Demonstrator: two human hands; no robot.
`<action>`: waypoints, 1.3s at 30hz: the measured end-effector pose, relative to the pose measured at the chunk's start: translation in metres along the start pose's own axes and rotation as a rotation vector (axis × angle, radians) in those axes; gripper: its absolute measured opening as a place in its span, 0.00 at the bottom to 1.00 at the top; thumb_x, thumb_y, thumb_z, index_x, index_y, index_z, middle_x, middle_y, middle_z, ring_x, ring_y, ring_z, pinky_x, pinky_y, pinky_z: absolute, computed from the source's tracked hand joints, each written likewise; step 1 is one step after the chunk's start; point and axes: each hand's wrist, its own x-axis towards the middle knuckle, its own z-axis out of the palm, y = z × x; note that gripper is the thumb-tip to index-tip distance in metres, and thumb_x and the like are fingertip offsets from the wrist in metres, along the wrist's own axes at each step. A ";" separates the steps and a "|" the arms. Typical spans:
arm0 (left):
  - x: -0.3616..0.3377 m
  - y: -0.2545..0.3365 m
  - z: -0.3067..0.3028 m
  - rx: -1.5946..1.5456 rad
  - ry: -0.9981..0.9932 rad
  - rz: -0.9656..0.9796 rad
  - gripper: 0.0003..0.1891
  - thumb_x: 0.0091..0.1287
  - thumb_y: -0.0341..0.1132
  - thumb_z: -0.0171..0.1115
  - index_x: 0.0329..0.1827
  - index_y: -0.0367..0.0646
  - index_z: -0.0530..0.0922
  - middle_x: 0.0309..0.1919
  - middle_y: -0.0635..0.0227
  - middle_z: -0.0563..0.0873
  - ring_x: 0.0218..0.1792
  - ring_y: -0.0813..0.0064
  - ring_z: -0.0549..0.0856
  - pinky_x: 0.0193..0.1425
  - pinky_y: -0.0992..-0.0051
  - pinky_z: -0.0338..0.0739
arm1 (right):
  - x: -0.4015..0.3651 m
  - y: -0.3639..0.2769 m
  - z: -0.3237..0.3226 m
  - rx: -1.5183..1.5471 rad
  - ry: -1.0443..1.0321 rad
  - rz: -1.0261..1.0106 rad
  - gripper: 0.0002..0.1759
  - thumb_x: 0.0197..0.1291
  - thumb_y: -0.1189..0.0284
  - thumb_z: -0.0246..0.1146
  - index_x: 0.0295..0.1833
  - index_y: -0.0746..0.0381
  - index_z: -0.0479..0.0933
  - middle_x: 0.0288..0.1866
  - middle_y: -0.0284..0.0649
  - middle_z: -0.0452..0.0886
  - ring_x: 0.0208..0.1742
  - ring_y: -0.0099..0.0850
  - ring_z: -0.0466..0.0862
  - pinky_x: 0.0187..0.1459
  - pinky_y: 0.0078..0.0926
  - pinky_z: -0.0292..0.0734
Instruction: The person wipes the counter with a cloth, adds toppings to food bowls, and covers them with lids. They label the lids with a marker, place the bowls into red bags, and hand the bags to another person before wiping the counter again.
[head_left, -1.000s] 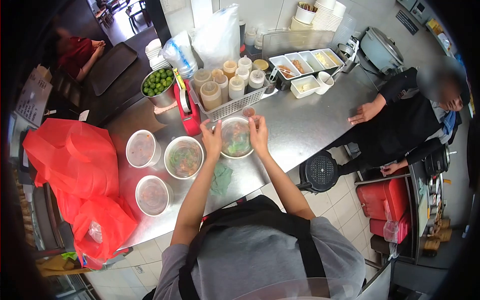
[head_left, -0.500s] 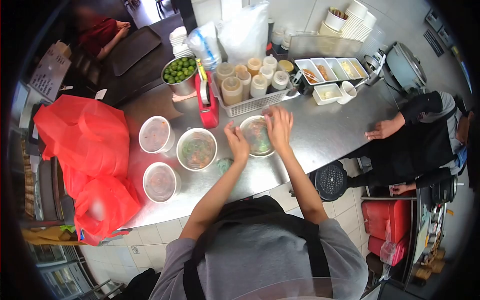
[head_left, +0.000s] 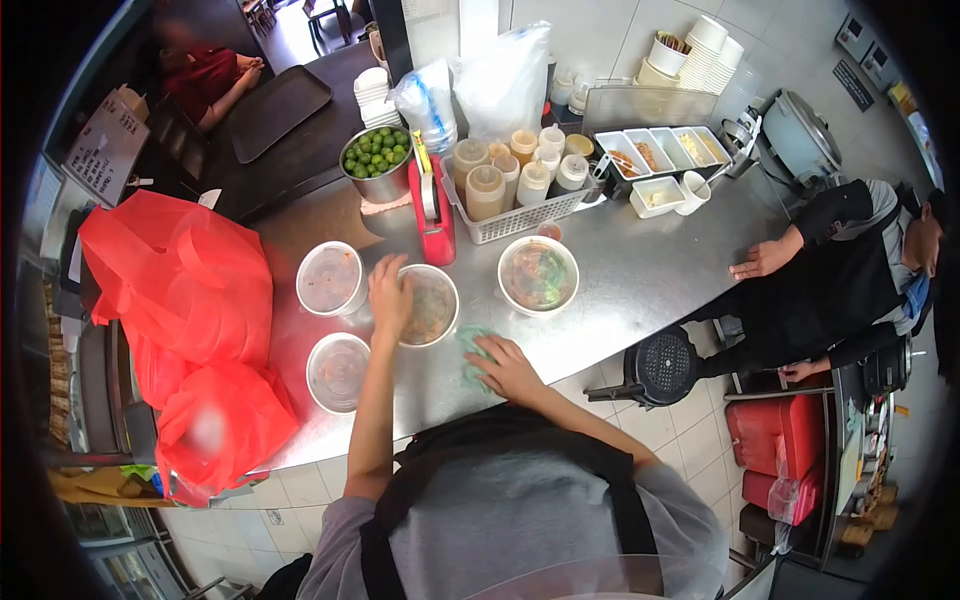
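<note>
Four lidded round tubs stand on the steel counter. My left hand (head_left: 390, 295) rests on the left rim of the middle tub (head_left: 432, 308), its fingers spread. Below and right of that tub, my right hand (head_left: 508, 368) lies over a crumpled green cloth (head_left: 473, 352), fingers bent around its edge. To the right stands a tub with green and orange food (head_left: 539, 276), with a tiny lidded cup (head_left: 550, 231) behind it. At the left are two more tubs, one upper (head_left: 331, 278) and one lower (head_left: 338, 372).
Red plastic bags (head_left: 190, 290) fill the left end. Behind the tubs stand a bowl of limes (head_left: 376, 155), a red tape dispenser (head_left: 433, 225) and a bottle basket (head_left: 525, 220). A co-worker (head_left: 840, 260) stands at right, one hand on the counter; another person (head_left: 205, 85) sits far left.
Both hands have left the right-hand tub. The left moved to the middle tub; the right moved down and left onto the cloth. The view has shifted slightly.
</note>
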 end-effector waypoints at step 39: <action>0.079 -0.019 0.021 -1.270 -0.694 -0.721 0.22 0.65 0.48 0.55 0.51 0.35 0.74 0.50 0.58 0.80 0.53 0.70 0.78 0.56 0.68 0.73 | 0.096 -0.074 -0.043 0.931 0.253 0.303 0.15 0.48 0.86 0.61 0.35 0.61 0.63 0.24 0.29 0.70 0.23 0.15 0.69 0.25 0.15 0.65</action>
